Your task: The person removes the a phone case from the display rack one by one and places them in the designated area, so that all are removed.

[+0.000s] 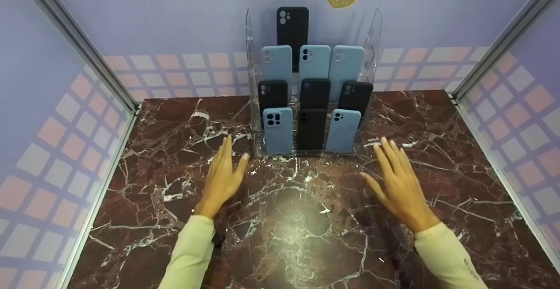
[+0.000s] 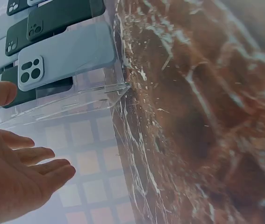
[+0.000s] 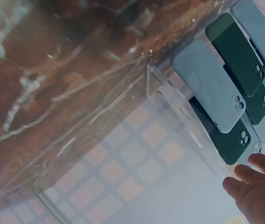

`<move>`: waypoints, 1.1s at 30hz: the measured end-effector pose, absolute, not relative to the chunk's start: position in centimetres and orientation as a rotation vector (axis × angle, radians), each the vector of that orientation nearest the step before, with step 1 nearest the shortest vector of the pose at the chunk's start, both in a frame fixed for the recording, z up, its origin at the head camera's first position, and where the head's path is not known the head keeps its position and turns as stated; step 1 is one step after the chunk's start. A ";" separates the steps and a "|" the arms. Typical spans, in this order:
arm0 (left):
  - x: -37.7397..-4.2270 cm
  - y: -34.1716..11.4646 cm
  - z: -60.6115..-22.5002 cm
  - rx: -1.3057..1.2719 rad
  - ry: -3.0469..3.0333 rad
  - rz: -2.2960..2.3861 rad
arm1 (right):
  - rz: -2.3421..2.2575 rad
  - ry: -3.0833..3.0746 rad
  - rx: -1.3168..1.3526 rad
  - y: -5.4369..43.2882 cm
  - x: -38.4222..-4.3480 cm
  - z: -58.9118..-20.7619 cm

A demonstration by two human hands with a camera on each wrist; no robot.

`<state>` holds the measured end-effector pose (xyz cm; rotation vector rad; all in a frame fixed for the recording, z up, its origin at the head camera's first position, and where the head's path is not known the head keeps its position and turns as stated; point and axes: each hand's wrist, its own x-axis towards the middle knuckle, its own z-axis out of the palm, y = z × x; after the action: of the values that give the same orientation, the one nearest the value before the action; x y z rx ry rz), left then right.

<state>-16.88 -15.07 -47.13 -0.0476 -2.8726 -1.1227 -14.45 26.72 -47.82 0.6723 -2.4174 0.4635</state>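
A clear tiered stand point(image 1: 251, 79) at the back middle of the table bears several phone cases in rows. In its front row a light blue case point(image 1: 278, 138), a black case point(image 1: 311, 131) and another light blue case point(image 1: 344, 134) lean back. Behind them are a black row, a light blue row and a lone black case point(image 1: 293, 22) at the top. My left hand point(image 1: 221, 177), fingers straight and thumb apart, is left of the stand's front corner and holds nothing. To the right of the stand my right hand point(image 1: 399, 186) is likewise outstretched, with nothing in it.
The dark red marbled tabletop point(image 1: 284, 219) stretches in front of the stand. Lilac walls with a checked band stand at the back point(image 1: 153, 18), left point(image 1: 48, 149) and right point(image 1: 525, 105), with metal strips in the corners.
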 end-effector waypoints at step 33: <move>-25.1 -11.9 -47.2 0.136 -2.656 -1.382 | 0.724 -2.408 0.521 24.1 -23.9 -45.6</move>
<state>-25.06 -11.92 -47.22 0.1363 -2.6561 -1.3819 -23.88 24.10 -45.58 0.5213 -2.4082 0.7241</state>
